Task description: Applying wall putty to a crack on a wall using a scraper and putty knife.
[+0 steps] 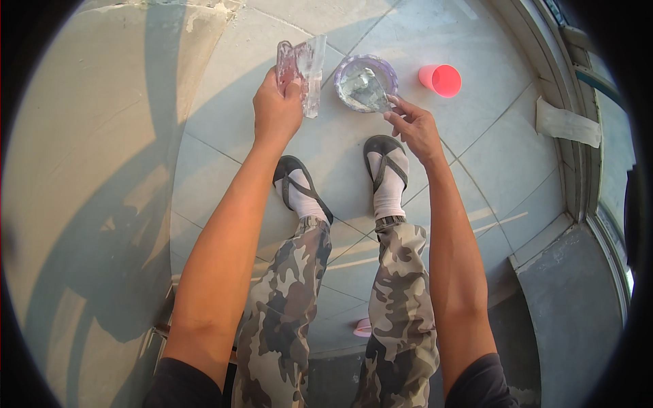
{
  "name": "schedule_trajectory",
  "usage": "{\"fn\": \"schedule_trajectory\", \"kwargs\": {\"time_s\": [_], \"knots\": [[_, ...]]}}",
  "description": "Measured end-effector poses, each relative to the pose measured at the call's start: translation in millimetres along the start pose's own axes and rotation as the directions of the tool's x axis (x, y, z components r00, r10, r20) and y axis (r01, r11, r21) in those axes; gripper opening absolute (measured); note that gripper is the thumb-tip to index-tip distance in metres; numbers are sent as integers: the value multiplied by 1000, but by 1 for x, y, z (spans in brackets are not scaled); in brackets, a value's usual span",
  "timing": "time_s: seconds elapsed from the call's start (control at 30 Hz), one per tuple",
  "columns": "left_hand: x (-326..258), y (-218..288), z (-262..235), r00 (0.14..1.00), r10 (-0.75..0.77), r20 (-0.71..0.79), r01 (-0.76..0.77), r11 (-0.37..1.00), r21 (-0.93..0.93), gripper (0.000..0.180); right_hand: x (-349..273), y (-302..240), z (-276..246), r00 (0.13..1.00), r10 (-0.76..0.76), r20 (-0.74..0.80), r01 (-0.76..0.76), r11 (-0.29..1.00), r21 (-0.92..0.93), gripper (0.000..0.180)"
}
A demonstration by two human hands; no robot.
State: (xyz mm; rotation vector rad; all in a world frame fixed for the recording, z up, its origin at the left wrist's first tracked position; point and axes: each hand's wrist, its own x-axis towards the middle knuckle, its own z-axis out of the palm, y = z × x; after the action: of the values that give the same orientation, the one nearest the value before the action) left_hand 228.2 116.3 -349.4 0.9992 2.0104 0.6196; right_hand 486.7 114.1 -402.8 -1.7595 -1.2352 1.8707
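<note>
My left hand (279, 109) is closed round the reddish handle of a wide plastering trowel (312, 68), whose blade is smeared with pale paste. To the right of it stands a round purple-rimmed bowl (342, 95) with whitish paste inside. My right hand (415, 129) pinches the handle end of a putty knife (369, 92), fingers closed. The knife's blade lies over the bowl's inside, coated with paste, and a white lump (366, 74) of it sits near the tip. Part of the putty knife's handle is hidden by my fingers.
A pink plastic cup (440, 80) lies on its side on the tiled floor (469, 170), right of the bowl. A plastered wall (88, 122) rises at the left. At the right, a white wrapped piece (568, 122) rests by the window frame (578, 163). My sandalled feet stand below the bowl.
</note>
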Motion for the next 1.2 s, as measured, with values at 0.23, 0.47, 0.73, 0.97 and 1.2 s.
{"fn": "schedule_trajectory", "kwargs": {"time_s": [0.23, 0.47, 0.73, 0.97, 1.2], "knots": [[-56, 21, -33, 932, -277, 234, 358, 608, -708, 30, -79, -11, -9, 994, -64, -94, 91, 940, 328, 47], [-118, 117, -109, 860, -191, 473, 510, 345, -788, 40, -199, -170, -44, 836, -542, -87, 521, 833, -184, 46], [-214, 307, -228, 857, 87, 508, 473, 260, -842, 37, -322, -353, -90, 216, -973, 75, 829, 143, -540, 45], [-321, 447, -331, 867, 263, 423, 326, 343, -881, 35, -437, -470, -132, -29, -977, 209, 804, -147, -576, 46], [-372, 499, -373, 864, 356, 355, 242, 326, -914, 41, -497, -529, -161, -115, -948, 296, 753, -277, -596, 42]]}}
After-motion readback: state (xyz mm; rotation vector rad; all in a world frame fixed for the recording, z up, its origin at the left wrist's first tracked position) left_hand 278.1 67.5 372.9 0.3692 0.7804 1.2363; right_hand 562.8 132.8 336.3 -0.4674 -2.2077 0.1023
